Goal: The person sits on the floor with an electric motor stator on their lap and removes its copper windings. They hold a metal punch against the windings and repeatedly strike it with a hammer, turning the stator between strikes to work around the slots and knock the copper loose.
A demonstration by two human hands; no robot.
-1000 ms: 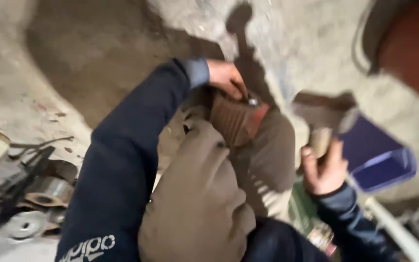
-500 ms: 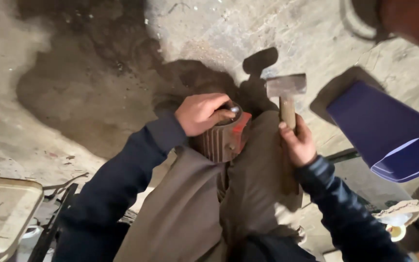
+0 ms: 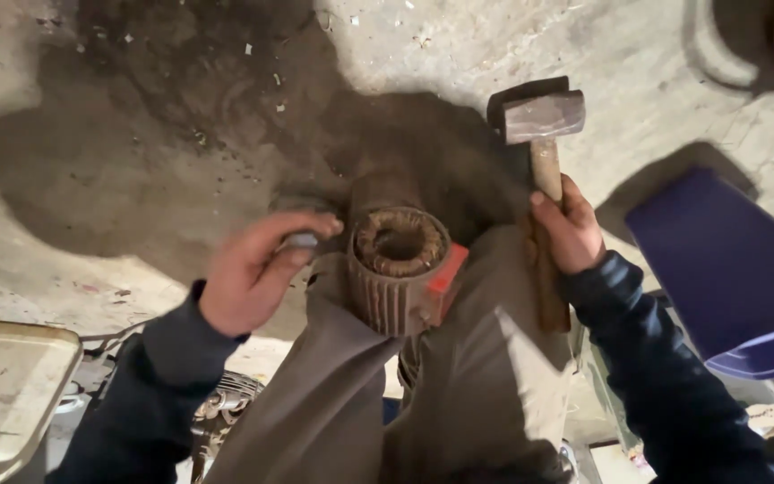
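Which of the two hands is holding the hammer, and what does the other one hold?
The right hand grips the hammer by its wooden handle, head raised. The left hand pinches a small grey piece beside the ribbed motor housing.

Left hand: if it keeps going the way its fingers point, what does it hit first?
Probably the ribbed motor housing held between the knees. The left hand points right, fingers pinching a small grey piece close beside the housing's rim. Depth is unclear; it might pass just above.

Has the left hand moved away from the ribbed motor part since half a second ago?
Yes. The left hand lay on top of the ribbed motor part; now it is off it, beside its left side.
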